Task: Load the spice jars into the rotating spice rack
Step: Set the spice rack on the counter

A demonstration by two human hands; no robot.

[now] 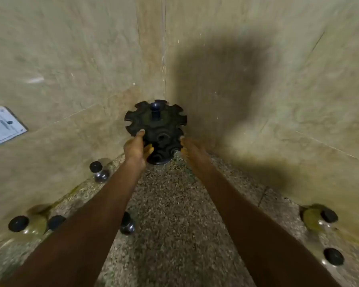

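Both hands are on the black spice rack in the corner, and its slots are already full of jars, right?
Not full: the head view shows the spice rack with empty slots. Both the left hand and right hand are on it, in the corner.

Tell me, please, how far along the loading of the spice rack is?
Nothing loaded yet: the slots that show on the rack in the corner are empty. In hand: the left hand and right hand are on its two sides. Left: every jar on the counter, such as the one near the left wall and one at far right.
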